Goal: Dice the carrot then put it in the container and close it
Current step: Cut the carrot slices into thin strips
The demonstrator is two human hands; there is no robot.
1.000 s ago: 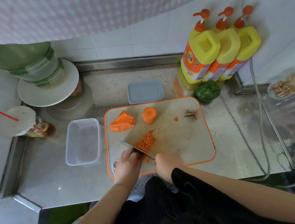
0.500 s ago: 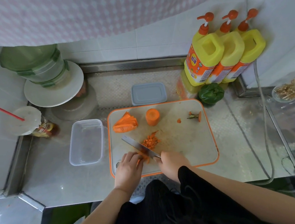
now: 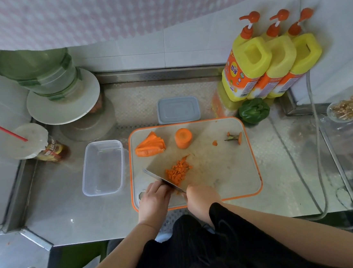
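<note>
A: What's looking risky?

B: The left hand [image 3: 153,200] is curling its fingers on the carrot strips right against the knife [image 3: 163,181], which the right hand [image 3: 201,198] is gripping by the handle. A slip could be nicking a knuckle, I'd judge.

A: Counts?

B: One diced pile [image 3: 178,172] is lying on the cutting board [image 3: 228,172], plus one slice stack [image 3: 151,145] and one stump [image 3: 183,138]. One empty container [image 3: 102,167], one lid [image 3: 178,110], three yellow bottles [image 3: 250,63].

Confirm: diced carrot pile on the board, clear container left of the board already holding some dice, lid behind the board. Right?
Not quite. The head view shows the clear container empty; all the diced carrot sits on the board. The lid is behind the board, as stated.
</note>
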